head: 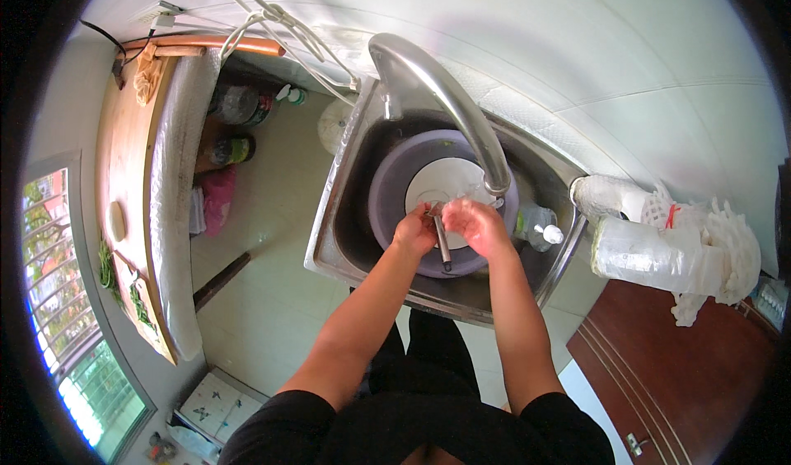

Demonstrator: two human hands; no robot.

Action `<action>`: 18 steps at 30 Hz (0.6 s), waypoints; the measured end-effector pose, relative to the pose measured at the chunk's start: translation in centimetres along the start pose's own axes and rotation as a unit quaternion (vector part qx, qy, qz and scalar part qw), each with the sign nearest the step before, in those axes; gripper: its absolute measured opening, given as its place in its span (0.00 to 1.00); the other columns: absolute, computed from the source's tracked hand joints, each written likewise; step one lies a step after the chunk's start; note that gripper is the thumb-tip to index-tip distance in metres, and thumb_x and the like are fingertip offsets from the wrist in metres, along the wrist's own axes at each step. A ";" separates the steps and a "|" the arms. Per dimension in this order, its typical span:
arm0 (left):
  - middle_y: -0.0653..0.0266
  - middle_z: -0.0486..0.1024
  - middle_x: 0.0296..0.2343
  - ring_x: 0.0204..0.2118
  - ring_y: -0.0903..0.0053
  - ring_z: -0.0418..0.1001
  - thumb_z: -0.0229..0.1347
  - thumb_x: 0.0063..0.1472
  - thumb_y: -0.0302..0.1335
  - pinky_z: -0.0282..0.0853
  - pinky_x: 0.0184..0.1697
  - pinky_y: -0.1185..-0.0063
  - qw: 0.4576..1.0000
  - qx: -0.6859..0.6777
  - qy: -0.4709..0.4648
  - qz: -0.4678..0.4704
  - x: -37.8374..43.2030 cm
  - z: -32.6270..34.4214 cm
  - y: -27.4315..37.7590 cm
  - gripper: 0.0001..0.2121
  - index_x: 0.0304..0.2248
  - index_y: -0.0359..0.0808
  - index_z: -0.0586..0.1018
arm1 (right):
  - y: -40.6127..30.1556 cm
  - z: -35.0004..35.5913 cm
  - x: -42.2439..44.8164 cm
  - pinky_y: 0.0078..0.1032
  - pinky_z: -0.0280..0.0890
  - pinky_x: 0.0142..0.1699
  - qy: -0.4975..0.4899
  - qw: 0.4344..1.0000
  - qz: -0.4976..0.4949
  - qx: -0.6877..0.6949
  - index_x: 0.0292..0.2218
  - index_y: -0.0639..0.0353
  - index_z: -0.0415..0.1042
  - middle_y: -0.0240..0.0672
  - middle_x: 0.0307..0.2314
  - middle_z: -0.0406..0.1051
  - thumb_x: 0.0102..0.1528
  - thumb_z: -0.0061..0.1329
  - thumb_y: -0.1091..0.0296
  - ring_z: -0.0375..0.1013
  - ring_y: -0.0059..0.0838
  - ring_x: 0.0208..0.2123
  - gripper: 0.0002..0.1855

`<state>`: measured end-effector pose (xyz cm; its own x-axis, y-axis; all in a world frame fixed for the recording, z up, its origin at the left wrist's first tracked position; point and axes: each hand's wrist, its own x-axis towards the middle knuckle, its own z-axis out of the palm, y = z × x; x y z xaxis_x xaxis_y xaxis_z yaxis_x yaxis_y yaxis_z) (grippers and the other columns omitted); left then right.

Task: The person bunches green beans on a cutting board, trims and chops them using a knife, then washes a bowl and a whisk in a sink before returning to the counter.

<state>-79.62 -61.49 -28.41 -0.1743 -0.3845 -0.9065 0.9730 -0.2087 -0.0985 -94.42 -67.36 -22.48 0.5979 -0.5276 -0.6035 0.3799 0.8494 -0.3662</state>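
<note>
My left hand [418, 230] grips a slim metal-handled kitchen tool [442, 245] near its upper end. The handle slants down toward me and ends in a hanging loop. Its working end is partly hidden by my fingers, so its exact kind is unclear. My right hand [474, 225] is curved close beside the tool, below the spout of the steel faucet [460, 100]. Whether it touches the tool is hidden. Both hands are over a purple plastic basin [382, 196] with a round white dish [423, 178] inside. The basin stands in a stainless steel sink [349, 218].
A clear pump bottle [536, 227] is in the sink, right of the basin. Plastic-wrapped bundles [655, 252] flank the sink's right end. Left is a wooden counter [126, 156] with greens [139, 304] on a board. White cables [296, 32] hang behind; a brown door [667, 366] stands right.
</note>
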 end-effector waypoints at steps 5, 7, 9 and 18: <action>0.55 0.66 0.35 0.36 0.66 0.67 0.38 0.63 0.31 0.67 0.41 0.72 0.958 0.042 -0.255 -0.126 -2.2 0.1 0.7 0.11 0.37 0.31 0.67 | -0.2 1.3 -1.7 0.31 0.62 0.41 0.100 0.618 -0.397 -0.671 0.36 0.58 0.67 0.40 0.31 0.68 0.45 0.47 0.79 0.67 0.40 0.37 0.14; 0.53 0.67 0.35 0.35 0.67 0.67 0.40 0.62 0.29 0.68 0.40 0.74 0.975 0.058 -0.173 -0.129 -5.4 3.1 0.6 0.11 0.39 0.30 0.67 | -0.3 0.3 -2.0 0.32 0.60 0.42 0.040 0.658 -0.315 -0.683 0.35 0.60 0.66 0.41 0.30 0.68 0.44 0.48 0.78 0.65 0.44 0.37 0.13; 0.53 0.67 0.34 0.34 0.69 0.67 0.41 0.62 0.28 0.68 0.40 0.75 0.977 0.021 -0.114 -0.176 -7.2 4.8 0.8 0.11 0.40 0.29 0.67 | -0.8 0.5 -2.2 0.32 0.61 0.39 0.042 0.635 -0.326 -0.699 0.32 0.61 0.66 0.41 0.28 0.68 0.45 0.48 0.77 0.66 0.43 0.34 0.09; 0.66 0.71 0.28 0.30 0.81 0.69 0.48 0.59 0.30 0.66 0.34 0.82 0.959 0.260 -0.091 0.071 -5.3 3.6 -2.6 0.10 0.37 0.32 0.73 | 1.2 2.4 -1.5 0.27 0.62 0.25 0.212 0.740 -0.249 -0.588 0.28 0.65 0.64 0.41 0.20 0.67 0.50 0.48 0.71 0.69 0.34 0.23 0.07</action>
<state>-81.75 -62.10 -21.87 -0.1153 -0.5821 -0.8049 0.7904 -0.5445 0.2806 -93.19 -65.61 -20.35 0.2204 -0.9392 -0.2634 -0.5470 0.1045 -0.8306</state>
